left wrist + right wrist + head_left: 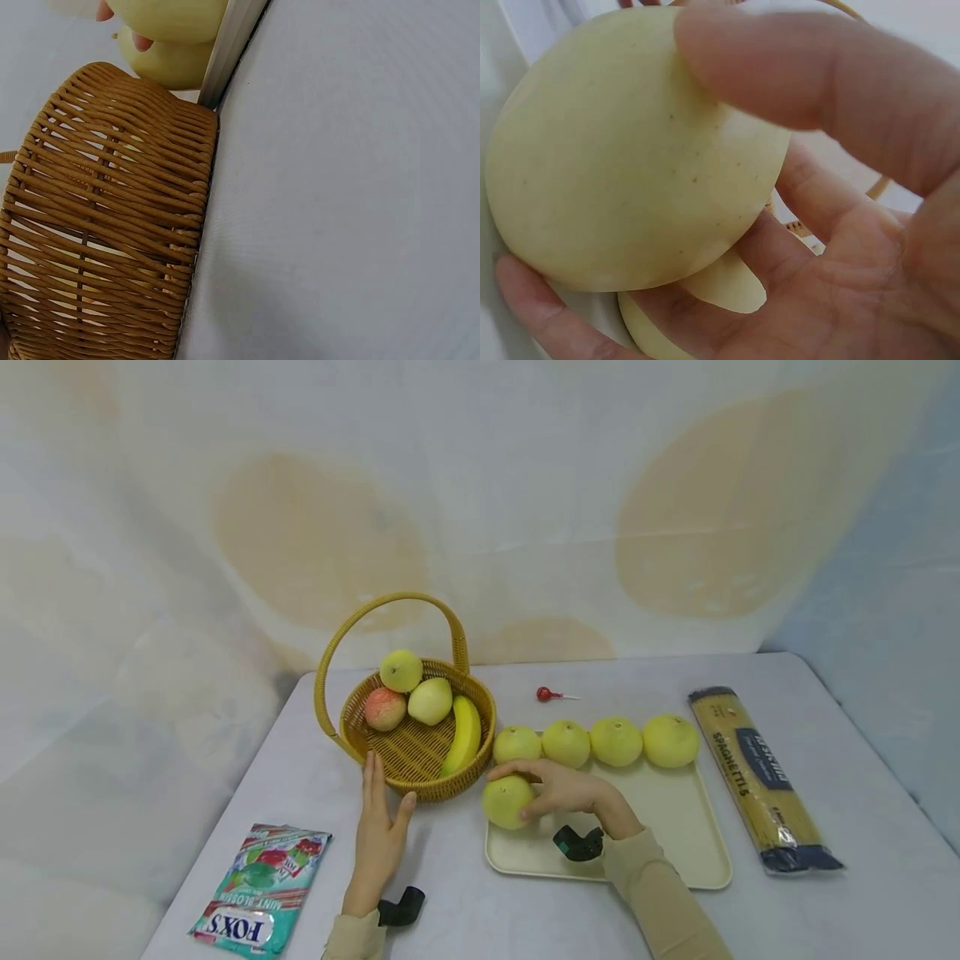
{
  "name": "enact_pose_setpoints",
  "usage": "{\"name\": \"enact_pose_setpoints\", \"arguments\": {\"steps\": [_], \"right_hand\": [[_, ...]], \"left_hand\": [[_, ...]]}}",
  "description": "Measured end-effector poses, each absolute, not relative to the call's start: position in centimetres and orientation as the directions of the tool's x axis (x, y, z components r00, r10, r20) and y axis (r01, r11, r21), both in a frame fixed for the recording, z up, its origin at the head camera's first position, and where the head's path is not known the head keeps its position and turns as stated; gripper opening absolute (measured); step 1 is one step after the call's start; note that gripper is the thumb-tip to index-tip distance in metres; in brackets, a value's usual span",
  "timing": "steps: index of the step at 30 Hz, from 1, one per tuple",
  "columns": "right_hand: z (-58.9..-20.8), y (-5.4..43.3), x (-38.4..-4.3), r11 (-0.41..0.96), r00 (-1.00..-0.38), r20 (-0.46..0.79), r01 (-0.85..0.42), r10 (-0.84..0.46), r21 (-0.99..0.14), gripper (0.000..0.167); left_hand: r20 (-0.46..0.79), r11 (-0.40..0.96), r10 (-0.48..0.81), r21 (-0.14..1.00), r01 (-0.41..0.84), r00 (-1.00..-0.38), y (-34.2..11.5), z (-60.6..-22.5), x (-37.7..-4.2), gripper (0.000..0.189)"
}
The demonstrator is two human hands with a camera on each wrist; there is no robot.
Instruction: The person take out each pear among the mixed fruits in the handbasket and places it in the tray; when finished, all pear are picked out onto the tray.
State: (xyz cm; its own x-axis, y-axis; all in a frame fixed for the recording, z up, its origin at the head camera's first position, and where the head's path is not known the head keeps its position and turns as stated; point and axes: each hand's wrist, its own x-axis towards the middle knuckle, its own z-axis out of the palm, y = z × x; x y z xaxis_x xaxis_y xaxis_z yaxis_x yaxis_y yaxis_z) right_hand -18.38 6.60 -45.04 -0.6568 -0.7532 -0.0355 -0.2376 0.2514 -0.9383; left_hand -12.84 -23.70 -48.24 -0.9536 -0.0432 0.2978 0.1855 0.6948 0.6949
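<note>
My right hand [562, 789] grips a round yellow-green fruit [506, 802] at the left side of a cream tray [660, 827]. Up close in the right wrist view, the thumb lies over the speckled fruit [637, 165] and the fingers curl around its far side. Several similar yellow-green fruits [617, 742] stand in a row along the tray's back edge. My left hand [378, 843] has its fingers straight, fingertips right at the front left rim of a wicker basket [431, 789]. The basket holds a banana [463, 737], a peach [385, 708] and two pale yellow-green fruits [430, 702].
A pack of spaghetti [761, 777] lies to the right of the tray. Behind the tray is a red lollipop [546, 694]. On the table's left side rests a green Fox's candy bag [262, 889]. The basket's tall handle [397, 597] arches up at the back.
</note>
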Motion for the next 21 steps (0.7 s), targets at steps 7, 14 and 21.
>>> {"name": "enact_pose_setpoints", "arguments": {"steps": [7, 14, 21], "right_hand": [[-45.1, 6.9, -18.3, 0.263, -0.669, -0.052, -0.219, -0.741, -0.940, 0.063], [-44.7, 7.5, -18.3, 0.237, -0.657, -0.016, -0.249, -0.753, -0.939, 0.058], [-44.2, 7.7, -18.2, 0.268, -0.685, -0.032, -0.242, -0.728, -0.933, 0.057]], "left_hand": [[0.292, 0.692, -0.043, 0.699, 0.182, -0.955, -23.6, -48.2, -12.8, 0.080], [0.300, 0.689, -0.042, 0.699, 0.190, -0.953, -23.5, -48.1, -12.7, 0.080], [0.300, 0.690, -0.045, 0.699, 0.188, -0.953, -23.6, -48.0, -12.7, 0.080]]}}
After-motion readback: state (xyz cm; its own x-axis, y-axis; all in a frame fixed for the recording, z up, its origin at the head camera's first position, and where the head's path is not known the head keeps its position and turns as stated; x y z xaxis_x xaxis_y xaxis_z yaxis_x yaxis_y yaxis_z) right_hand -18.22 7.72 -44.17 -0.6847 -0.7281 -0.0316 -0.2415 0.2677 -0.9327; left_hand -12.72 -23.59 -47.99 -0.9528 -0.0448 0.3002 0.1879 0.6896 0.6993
